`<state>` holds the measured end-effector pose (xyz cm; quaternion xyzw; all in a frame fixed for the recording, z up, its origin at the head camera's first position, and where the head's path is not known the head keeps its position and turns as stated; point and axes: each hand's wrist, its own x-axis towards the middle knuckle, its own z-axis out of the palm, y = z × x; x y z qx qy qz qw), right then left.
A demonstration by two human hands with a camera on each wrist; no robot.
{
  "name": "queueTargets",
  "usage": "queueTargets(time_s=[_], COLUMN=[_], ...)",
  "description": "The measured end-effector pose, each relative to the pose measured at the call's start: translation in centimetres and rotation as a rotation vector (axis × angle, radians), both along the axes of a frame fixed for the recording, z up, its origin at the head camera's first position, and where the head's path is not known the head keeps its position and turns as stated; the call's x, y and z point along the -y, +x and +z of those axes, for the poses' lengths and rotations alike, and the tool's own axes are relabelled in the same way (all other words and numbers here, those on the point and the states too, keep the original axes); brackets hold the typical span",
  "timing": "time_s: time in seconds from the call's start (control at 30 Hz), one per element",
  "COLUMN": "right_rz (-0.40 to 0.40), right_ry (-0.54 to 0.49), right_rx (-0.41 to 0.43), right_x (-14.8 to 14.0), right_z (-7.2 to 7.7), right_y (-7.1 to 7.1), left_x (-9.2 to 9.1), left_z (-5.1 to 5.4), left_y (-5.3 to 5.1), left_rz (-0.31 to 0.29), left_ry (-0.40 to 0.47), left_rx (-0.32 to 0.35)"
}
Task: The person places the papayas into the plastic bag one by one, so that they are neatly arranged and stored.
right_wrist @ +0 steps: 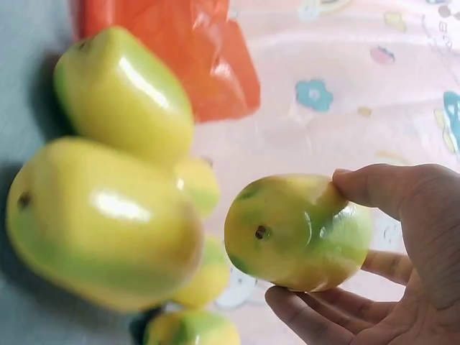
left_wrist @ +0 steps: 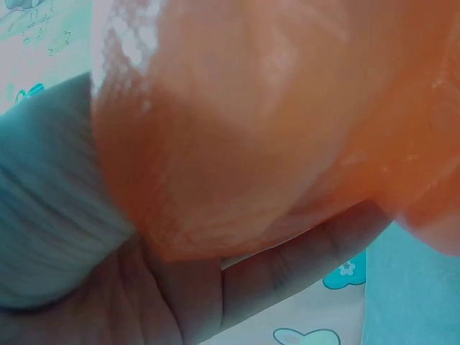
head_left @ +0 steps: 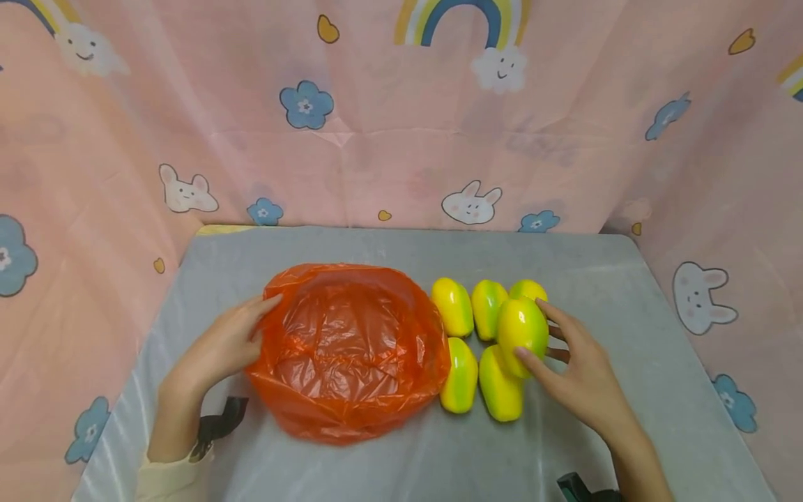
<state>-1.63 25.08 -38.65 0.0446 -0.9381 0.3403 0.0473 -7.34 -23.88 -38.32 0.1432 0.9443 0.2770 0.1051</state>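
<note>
An orange-red plastic bag (head_left: 348,425) stands with its wide mouth facing up. My left hand (head_left: 226,345) holds the bag's left rim; in the left wrist view the thin plastic (left_wrist: 237,144) covers part of that hand's fingers (left_wrist: 287,269). On the right, my right hand (head_left: 580,373) grips a yellow-green mango (head_left: 523,328) between thumb and fingers, raised over the others. The right wrist view shows this mango (right_wrist: 298,233) with its dark stem spot. More mangoes lie beside the bag, among them a front one (head_left: 500,390) and a back one (head_left: 452,307).
A grey cloth covers the table (head_left: 627,300). Behind and at both sides hangs a pink curtain (head_left: 376,153) printed with rabbits, flowers and rainbows. Dark wrist straps (head_left: 219,422) show near both wrists.
</note>
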Motion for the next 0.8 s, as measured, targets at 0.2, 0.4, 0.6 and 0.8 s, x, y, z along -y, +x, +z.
queueTargets(time_s=[0.2, 0.4, 0.6, 0.8], right_rz=[0.071, 0.117, 0.196, 0.255], right_ry=[-0.040, -0.090, -0.181, -0.216], right_rx=[0.016, 0.034, 0.098, 0.114], right_x=[2.3, 4.9, 7.1, 9.1], right_z=[0.4, 0.7, 1.2, 1.5], right_y=[-1.0, -1.7, -2.8, -4.1], left_x=[0.2, 0.3, 0.1, 0.0], left_z=[-0.2, 0.0, 0.3, 0.5], left_y=[0.7, 0.8, 0.6, 0.3], left_rz=[0.017, 0.013, 0.005, -0.008], left_ry=[0.006, -0.006, -0.019, -0.027], left_rx=[0.020, 0.009, 0.013, 0.007])
